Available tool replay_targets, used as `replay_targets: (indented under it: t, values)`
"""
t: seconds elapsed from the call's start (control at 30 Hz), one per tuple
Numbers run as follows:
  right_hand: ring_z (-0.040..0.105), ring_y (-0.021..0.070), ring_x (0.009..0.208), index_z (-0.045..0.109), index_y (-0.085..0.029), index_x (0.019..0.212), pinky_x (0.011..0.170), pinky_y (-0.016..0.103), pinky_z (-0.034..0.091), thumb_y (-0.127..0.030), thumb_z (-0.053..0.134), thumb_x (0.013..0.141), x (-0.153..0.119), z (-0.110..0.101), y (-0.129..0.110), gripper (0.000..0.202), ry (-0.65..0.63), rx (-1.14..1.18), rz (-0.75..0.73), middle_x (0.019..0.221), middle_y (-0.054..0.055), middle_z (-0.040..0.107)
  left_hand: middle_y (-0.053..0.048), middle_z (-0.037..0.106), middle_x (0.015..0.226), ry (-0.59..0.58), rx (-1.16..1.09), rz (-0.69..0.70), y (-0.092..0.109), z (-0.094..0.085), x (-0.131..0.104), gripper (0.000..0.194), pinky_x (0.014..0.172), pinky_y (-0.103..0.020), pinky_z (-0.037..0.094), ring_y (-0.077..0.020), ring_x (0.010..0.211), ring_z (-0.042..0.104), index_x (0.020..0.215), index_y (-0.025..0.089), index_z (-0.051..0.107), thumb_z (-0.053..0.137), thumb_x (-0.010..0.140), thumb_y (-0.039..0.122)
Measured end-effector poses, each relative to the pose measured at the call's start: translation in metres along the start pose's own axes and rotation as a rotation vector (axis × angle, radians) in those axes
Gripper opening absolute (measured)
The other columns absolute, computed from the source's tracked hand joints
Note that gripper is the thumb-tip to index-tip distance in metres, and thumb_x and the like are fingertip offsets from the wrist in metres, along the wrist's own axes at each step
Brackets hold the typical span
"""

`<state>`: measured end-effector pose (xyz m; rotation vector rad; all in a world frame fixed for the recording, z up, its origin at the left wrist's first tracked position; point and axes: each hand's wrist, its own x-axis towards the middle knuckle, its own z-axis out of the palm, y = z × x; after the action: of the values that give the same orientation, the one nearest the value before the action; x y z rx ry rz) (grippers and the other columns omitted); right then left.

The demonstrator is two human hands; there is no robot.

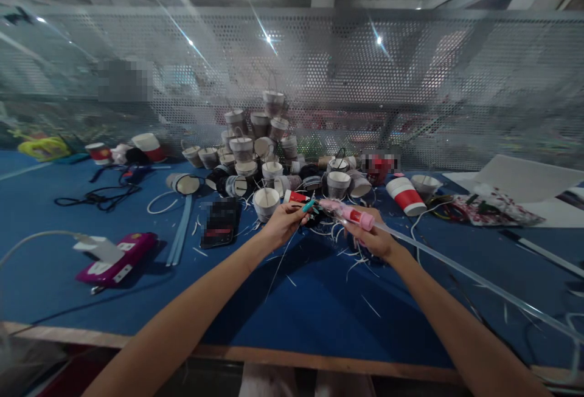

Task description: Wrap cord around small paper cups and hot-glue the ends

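Here, two hands [283, 222] [375, 239], one glue gun [353, 214].

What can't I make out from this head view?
Head view throughout:
Phone: screen masked by pixelation.
Teal piece by the left hand: too small, blurred to identify.
Pink tool: handle hidden by the right hand.
White cable: part cut off by left edge.

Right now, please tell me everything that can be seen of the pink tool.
The pink tool looks like plastic, with a red patch on its side and a blunt pink rear end. The right hand grips it above the blue tabletop, slanted, its front toward the left hand. A long translucent rod seems to extend from its rear, down toward the picture's right edge. The tool's tip is blurred.
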<state>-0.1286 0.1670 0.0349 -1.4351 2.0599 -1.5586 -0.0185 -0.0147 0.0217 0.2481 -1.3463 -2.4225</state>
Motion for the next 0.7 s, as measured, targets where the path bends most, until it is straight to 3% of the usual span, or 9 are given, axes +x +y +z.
replay_targets:
  t: [0.1, 0.23, 0.33, 0.43, 0.53, 0.6, 0.7]
  values:
    - [0.046, 0.0128, 0.057, 0.052, -0.019, 0.064, 0.056, 0.026, 0.039, -0.041, 0.048, 0.077, 0.004, -0.005, 0.001, 0.025, -0.047, -0.217, -0.131, 0.060, 0.000, 0.050, -0.001, 0.059, 0.051, 0.016, -0.021, -0.016, 0.003, 0.002, -0.001, 0.022, 0.044, -0.011, 0.042, -0.0040, 0.046, 0.052, 0.063, 0.008, 0.065, 0.079, 0.048, 0.015]
    - [0.048, 0.0144, 0.061, 0.047, -0.020, 0.065, 0.059, 0.027, 0.038, -0.042, 0.041, 0.080, 0.007, -0.014, 0.001, 0.028, -0.031, -0.509, -0.158, 0.064, 0.002, 0.052, -0.001, 0.059, 0.053, 0.075, -0.028, -0.042, 0.007, 0.003, -0.003, 0.011, 0.043, -0.010, 0.043, -0.0039, 0.045, 0.052, 0.065, 0.008, 0.064, 0.072, 0.057, 0.006]
    - [0.053, 0.0166, 0.064, 0.047, -0.019, 0.067, 0.057, 0.027, 0.036, -0.041, 0.041, 0.079, -0.003, -0.026, -0.009, 0.026, 0.023, -0.847, 0.006, 0.069, 0.004, 0.055, -0.001, 0.060, 0.056, 0.093, -0.053, -0.034, 0.009, 0.002, -0.003, 0.007, 0.044, -0.010, 0.044, -0.0034, 0.045, 0.052, 0.064, 0.008, 0.063, 0.069, 0.061, 0.005]
    - [0.057, 0.0214, 0.064, 0.050, -0.016, 0.082, 0.052, 0.029, 0.035, -0.040, 0.043, 0.077, -0.026, -0.045, -0.016, 0.026, 0.060, -1.192, 0.285, 0.080, 0.010, 0.056, -0.002, 0.061, 0.057, 0.085, -0.067, -0.032, 0.009, 0.001, -0.002, 0.007, 0.046, -0.011, 0.046, -0.0041, 0.047, 0.054, 0.063, 0.008, 0.063, 0.069, 0.061, 0.004]
    - [0.059, 0.0281, 0.068, 0.050, -0.006, 0.094, 0.053, 0.033, 0.037, -0.034, 0.042, 0.077, -0.050, -0.065, -0.006, 0.033, 0.077, -1.352, 0.574, 0.087, 0.019, 0.052, -0.003, 0.063, 0.060, 0.053, -0.051, -0.015, 0.007, 0.001, -0.001, 0.008, 0.049, -0.012, 0.047, -0.0047, 0.049, 0.055, 0.068, 0.007, 0.065, 0.069, 0.061, 0.007]
    - [0.058, 0.0325, 0.077, 0.051, -0.001, 0.095, 0.059, 0.035, 0.039, -0.024, 0.043, 0.075, -0.062, -0.074, 0.006, 0.032, 0.069, -1.380, 0.655, 0.089, 0.024, 0.050, -0.003, 0.063, 0.062, 0.049, -0.034, -0.006, 0.005, 0.001, 0.000, 0.010, 0.049, -0.012, 0.047, -0.0048, 0.050, 0.055, 0.070, 0.007, 0.066, 0.070, 0.061, 0.008]
    - [0.054, 0.0382, 0.087, 0.054, 0.002, 0.093, 0.064, 0.039, 0.040, -0.017, 0.044, 0.074, -0.066, -0.076, 0.015, 0.028, 0.062, -1.409, 0.635, 0.090, 0.027, 0.049, -0.004, 0.063, 0.062, 0.061, -0.023, 0.000, 0.004, 0.001, 0.000, 0.010, 0.050, -0.014, 0.046, -0.0054, 0.051, 0.055, 0.070, 0.007, 0.066, 0.071, 0.061, 0.010]
